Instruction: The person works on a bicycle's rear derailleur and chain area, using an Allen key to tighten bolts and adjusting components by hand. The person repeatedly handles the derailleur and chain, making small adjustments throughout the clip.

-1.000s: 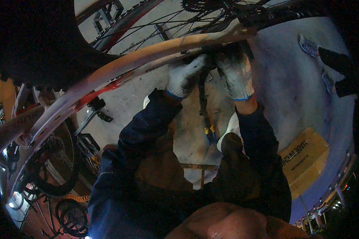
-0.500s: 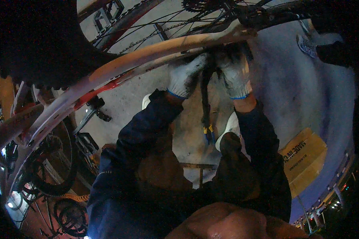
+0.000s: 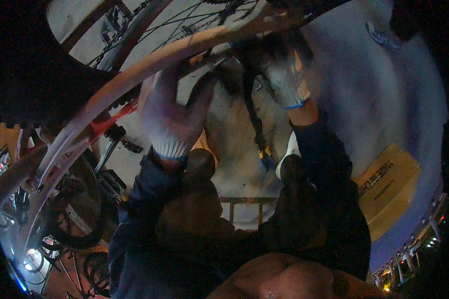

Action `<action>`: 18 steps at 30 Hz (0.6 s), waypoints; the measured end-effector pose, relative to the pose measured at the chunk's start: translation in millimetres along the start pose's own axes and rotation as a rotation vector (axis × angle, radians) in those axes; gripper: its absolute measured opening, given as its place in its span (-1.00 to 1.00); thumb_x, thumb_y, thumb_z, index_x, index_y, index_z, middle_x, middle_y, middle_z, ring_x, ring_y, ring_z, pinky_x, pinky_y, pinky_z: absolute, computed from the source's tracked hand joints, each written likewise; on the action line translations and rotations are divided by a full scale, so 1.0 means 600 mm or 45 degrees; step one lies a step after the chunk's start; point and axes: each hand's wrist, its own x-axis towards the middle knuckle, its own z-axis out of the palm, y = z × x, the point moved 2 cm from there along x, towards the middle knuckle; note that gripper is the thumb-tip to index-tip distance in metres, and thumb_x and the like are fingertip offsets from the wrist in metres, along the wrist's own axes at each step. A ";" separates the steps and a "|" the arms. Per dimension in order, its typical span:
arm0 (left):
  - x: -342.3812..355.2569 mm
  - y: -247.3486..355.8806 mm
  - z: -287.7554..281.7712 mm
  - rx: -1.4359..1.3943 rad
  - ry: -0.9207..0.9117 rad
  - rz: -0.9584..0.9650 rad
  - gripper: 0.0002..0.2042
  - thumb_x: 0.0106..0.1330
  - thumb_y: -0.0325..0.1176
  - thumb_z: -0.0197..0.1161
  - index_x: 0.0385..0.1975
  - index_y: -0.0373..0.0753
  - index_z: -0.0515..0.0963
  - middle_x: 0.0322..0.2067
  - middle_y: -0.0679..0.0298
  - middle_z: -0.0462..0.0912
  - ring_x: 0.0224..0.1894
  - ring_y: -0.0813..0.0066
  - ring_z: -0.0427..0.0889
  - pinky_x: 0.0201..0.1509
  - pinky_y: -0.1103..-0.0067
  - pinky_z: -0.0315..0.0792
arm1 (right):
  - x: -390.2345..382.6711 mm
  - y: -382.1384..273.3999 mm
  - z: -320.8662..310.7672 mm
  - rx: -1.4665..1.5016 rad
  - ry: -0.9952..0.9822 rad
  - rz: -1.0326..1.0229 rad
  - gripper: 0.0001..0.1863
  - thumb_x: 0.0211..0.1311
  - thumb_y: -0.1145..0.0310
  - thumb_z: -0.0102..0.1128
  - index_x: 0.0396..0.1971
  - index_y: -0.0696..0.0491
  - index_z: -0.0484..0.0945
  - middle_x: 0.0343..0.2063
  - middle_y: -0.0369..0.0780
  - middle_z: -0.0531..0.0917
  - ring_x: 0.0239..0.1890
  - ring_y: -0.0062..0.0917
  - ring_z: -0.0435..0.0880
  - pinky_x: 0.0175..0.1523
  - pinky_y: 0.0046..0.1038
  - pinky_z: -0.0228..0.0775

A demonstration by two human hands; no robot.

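My left hand point(image 3: 172, 117), in a white knit glove with dark smudges, is beside the orange-brown bicycle tube point(image 3: 184, 47). Its thumb stands apart from the fingers, whose tips are blurred near the tube, and I see nothing held in it. My right hand point(image 3: 284, 79), gloved the same way, is up under the tube's far end. Its fingers curl in the dark there around something I cannot make out. A long dark strip point(image 3: 252, 109) runs down between the hands toward a small piece with yellow and blue forked ends point(image 3: 267, 158).
A large black tyre point(image 3: 45, 65) fills the upper left. A red bicycle part point(image 3: 112, 119) and pedal point(image 3: 112, 182) lie below the tube. Flattened cardboard point(image 3: 389, 192) lies at right. Another person's shoe point(image 3: 382, 36) stands at the upper right. Other wheels point(image 3: 75, 209) crowd the lower left.
My left hand has left the spot beside my right hand, moved left and toward me, and spread its thumb. My right hand stays under the tube. The view has shifted slightly.
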 end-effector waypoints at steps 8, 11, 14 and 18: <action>0.088 0.005 0.047 -0.107 -0.359 0.170 -0.61 0.25 -0.14 0.42 0.00 -0.19 0.63 -0.19 0.12 0.76 -0.26 0.20 0.77 -0.18 0.36 0.63 | -0.016 0.044 -0.039 -0.603 0.002 -0.073 -0.61 0.45 0.44 0.13 0.23 0.12 0.49 0.15 -0.11 0.61 0.21 -0.31 0.57 0.30 -0.36 0.45; 0.104 0.009 0.036 0.141 -0.536 0.143 -0.62 0.36 -0.21 0.33 0.09 -0.25 0.55 -0.20 0.10 0.66 -0.29 0.20 0.65 -0.22 0.31 0.56 | -0.008 0.030 -0.032 -1.364 -0.132 -0.426 -0.64 0.45 0.42 0.14 0.19 0.09 0.54 0.12 -0.10 0.63 0.18 -0.30 0.60 0.28 -0.35 0.47; 0.110 0.008 0.030 0.186 -0.599 0.138 -0.63 0.38 -0.26 0.31 0.11 -0.28 0.54 -0.18 0.04 0.62 -0.23 0.13 0.63 -0.15 0.28 0.54 | -0.005 0.014 -0.021 -1.275 -0.125 -0.427 -0.65 0.45 0.41 0.14 0.18 0.09 0.54 0.12 -0.10 0.63 0.17 -0.30 0.60 0.27 -0.35 0.47; 0.109 0.011 0.034 0.248 -0.474 0.147 -0.63 0.39 -0.19 0.33 0.06 -0.31 0.59 -0.18 -0.01 0.65 -0.12 0.11 0.67 -0.04 0.27 0.55 | 0.000 0.001 -0.009 -1.133 -0.134 -0.394 -0.65 0.45 0.41 0.14 0.17 0.09 0.55 0.11 -0.09 0.63 0.16 -0.30 0.61 0.26 -0.34 0.48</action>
